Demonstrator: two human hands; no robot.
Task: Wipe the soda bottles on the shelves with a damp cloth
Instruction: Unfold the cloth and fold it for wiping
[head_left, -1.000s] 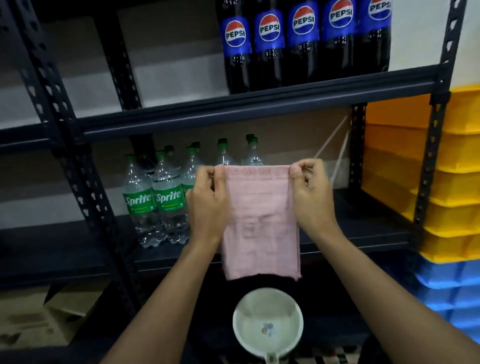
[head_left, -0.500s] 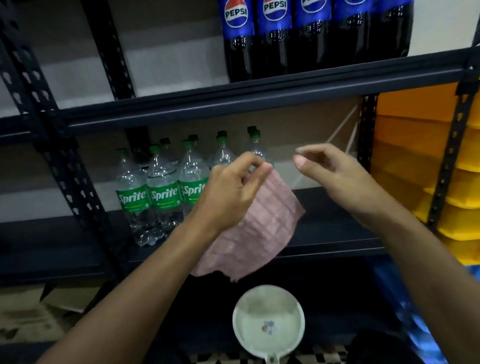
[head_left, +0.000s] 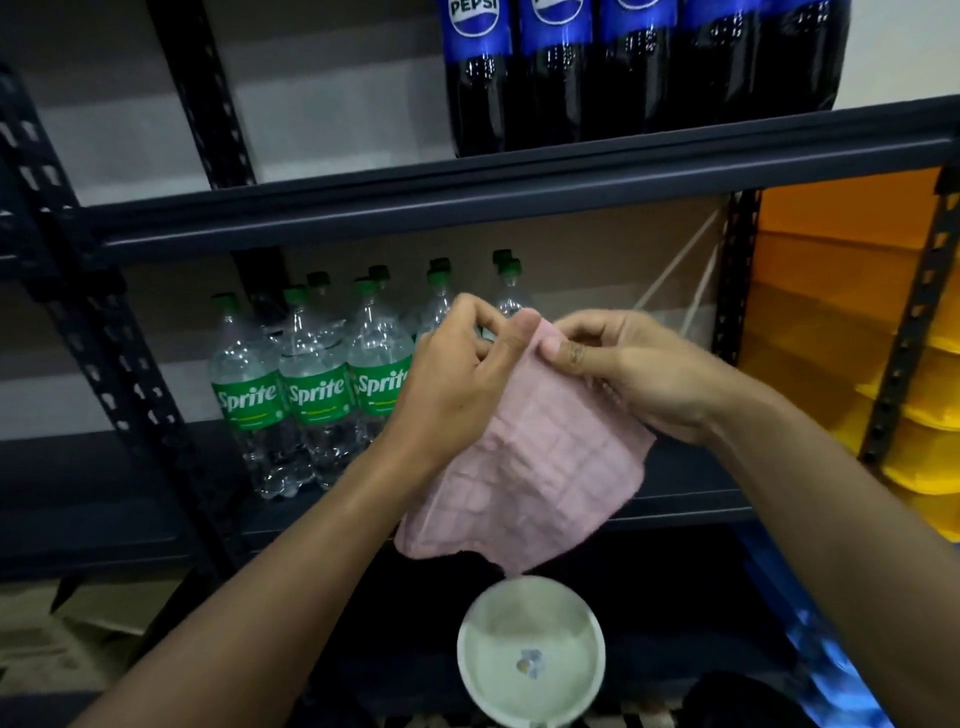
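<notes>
A pink checked cloth (head_left: 530, 473) hangs folded in front of the middle shelf. My left hand (head_left: 457, 379) pinches its top edge, and my right hand (head_left: 623, 369) pinches the same top corner just beside it. Several clear Sprite bottles (head_left: 317, 395) with green caps and labels stand on the middle shelf (head_left: 156, 519), left of and behind my hands. Several dark Pepsi bottles (head_left: 561, 78) with blue labels stand on the upper shelf (head_left: 467, 208). Some Sprite bottles are hidden behind my left hand.
A white bowl (head_left: 531, 660) of water sits below the cloth. Dark perforated uprights (head_left: 104, 353) frame the shelving. Stacked yellow bins (head_left: 841, 332) and blue bins (head_left: 821, 654) stand at the right. Cardboard (head_left: 52, 634) lies at the lower left.
One second ago both hands held the cloth spread flat. My right hand then let go, and now it has come back to pinch the top corner next to my left hand.
</notes>
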